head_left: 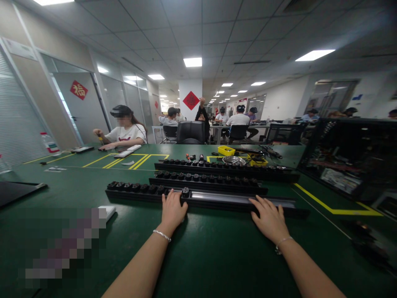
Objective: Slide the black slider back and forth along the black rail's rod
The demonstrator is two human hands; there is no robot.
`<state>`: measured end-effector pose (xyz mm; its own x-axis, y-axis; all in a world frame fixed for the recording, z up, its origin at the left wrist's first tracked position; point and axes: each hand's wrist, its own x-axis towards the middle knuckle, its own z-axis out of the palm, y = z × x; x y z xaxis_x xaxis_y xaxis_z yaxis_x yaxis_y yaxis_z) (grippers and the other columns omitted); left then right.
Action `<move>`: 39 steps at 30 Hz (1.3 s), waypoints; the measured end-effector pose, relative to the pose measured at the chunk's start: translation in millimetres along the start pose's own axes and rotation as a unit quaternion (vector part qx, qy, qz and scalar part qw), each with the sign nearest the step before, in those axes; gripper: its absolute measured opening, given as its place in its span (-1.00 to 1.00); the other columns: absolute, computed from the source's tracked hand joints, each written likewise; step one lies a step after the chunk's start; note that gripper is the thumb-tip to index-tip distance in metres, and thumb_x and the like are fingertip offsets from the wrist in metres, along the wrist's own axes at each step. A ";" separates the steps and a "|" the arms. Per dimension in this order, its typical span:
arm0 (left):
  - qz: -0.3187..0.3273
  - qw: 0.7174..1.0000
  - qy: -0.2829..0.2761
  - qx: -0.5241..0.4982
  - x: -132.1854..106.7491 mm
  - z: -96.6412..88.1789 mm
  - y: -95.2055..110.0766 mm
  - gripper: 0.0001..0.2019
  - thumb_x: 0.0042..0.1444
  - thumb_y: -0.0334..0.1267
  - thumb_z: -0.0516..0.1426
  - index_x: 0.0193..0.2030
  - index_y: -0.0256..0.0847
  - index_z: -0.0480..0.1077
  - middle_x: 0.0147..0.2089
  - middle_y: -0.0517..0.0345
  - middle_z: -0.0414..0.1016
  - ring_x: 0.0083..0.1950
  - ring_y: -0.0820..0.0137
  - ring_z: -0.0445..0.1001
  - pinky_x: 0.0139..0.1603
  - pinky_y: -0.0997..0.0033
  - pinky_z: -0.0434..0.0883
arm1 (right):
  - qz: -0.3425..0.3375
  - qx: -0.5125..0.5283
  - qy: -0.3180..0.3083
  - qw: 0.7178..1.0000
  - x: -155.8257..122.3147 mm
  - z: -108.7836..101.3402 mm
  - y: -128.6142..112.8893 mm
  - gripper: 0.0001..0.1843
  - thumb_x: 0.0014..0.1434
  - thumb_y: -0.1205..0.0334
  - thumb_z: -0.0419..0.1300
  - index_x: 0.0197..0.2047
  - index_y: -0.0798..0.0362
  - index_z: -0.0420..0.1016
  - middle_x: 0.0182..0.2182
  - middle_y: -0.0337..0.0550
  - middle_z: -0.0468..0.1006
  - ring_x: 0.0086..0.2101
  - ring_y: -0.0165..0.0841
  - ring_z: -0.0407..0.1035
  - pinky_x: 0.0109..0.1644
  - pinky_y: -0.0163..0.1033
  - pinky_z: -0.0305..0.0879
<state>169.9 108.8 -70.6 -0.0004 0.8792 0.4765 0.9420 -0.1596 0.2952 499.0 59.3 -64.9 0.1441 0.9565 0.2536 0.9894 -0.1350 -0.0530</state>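
Likely step: positioning socket in rail | left hand loosely spread, socket's 8 o'clock | right hand spread, 4 o'clock | next move probably needs rail steadied

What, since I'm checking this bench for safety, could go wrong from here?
The left hand, close beside a black piece in the front rail, might nudge it askew. A push from it or the right hand could slide that rail into the middle rail, just behind.

Door sign: is displaying "福" on red.
Pillar sign: is bearing dark, unreadable marking on red.
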 end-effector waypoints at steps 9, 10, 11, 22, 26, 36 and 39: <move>0.004 1.000 0.011 0.011 0.0 0.4 0.2 -0.63 -0.01 -0.24 0.02 -0.03 -0.25 0.32 0.01 -0.05 0.38 0.16 0.21 0.20 0.26 -0.02 -0.07 | -0.004 -0.004 0.018 1.000 -0.8 0.9 -0.8 -0.49 0.12 0.10 -0.13 0.15 -0.14 0.21 0.20 -0.22 0.15 0.17 -0.17 -0.05 0.17 0.23 -0.24; 0.004 1.000 0.012 0.007 0.0 0.3 0.1 -0.63 -0.02 -0.24 0.02 -0.03 -0.23 0.32 0.01 -0.04 0.38 0.15 0.22 0.20 0.25 -0.03 -0.08 | -0.004 -0.003 0.016 1.000 -0.8 0.5 -0.7 -0.49 0.12 0.09 -0.13 0.15 -0.14 0.21 0.20 -0.21 0.14 0.17 -0.17 -0.05 0.17 0.23 -0.24; 0.005 1.000 0.012 0.004 0.0 0.2 0.1 -0.64 -0.02 -0.25 0.03 -0.04 -0.21 0.33 0.00 -0.02 0.38 0.14 0.22 0.21 0.25 -0.03 -0.08 | -0.005 -0.002 0.014 1.000 -0.9 0.0 -0.7 -0.49 0.12 0.09 -0.13 0.15 -0.14 0.20 0.20 -0.21 0.14 0.17 -0.17 -0.06 0.17 0.23 -0.23; -0.008 1.000 -0.004 -0.022 0.5 -4.8 3.1 -0.66 -0.04 -0.27 0.02 -0.07 -0.16 0.34 -0.04 0.07 0.39 0.11 0.26 0.22 0.26 -0.03 -0.13 | -0.005 -0.001 0.006 1.000 -0.6 0.4 0.7 -0.48 0.13 0.08 -0.13 0.17 -0.15 0.18 0.21 -0.21 0.12 0.18 -0.16 -0.08 0.18 0.24 -0.25; -0.006 1.000 -0.003 -0.024 0.6 -4.7 2.3 -0.66 -0.03 -0.27 0.02 -0.07 -0.14 0.35 -0.04 0.08 0.40 0.11 0.26 0.23 0.27 -0.03 -0.13 | -0.002 -0.001 0.001 1.000 -0.8 -1.3 0.1 -0.48 0.13 0.07 -0.14 0.17 -0.16 0.17 0.21 -0.22 0.11 0.18 -0.16 -0.08 0.18 0.24 -0.25; -0.008 1.000 -0.005 -0.028 1.3 -3.5 2.0 -0.66 -0.03 -0.24 0.03 -0.06 -0.07 0.38 -0.06 0.12 0.40 0.10 0.26 0.24 0.26 -0.04 -0.14 | 0.002 -0.012 0.006 1.000 -2.8 -4.3 -3.9 -0.48 0.13 0.10 -0.14 0.17 -0.14 0.19 0.21 -0.22 0.12 0.18 -0.17 -0.07 0.18 0.22 -0.25; -0.009 0.999 -0.009 -0.034 1.6 -3.5 2.0 -0.65 -0.02 -0.25 0.03 -0.05 -0.06 0.38 -0.08 0.13 0.41 0.10 0.26 0.23 0.27 -0.04 -0.16 | 0.003 -0.011 0.004 1.000 -3.2 -5.3 -4.4 -0.48 0.13 0.10 -0.14 0.17 -0.14 0.18 0.21 -0.23 0.12 0.18 -0.18 -0.08 0.18 0.21 -0.25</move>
<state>170.6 108.4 -66.4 -0.0103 0.8899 0.4560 0.9167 -0.1737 0.3598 494.2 55.4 -60.4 0.1509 0.9533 0.2615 0.9885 -0.1473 -0.0335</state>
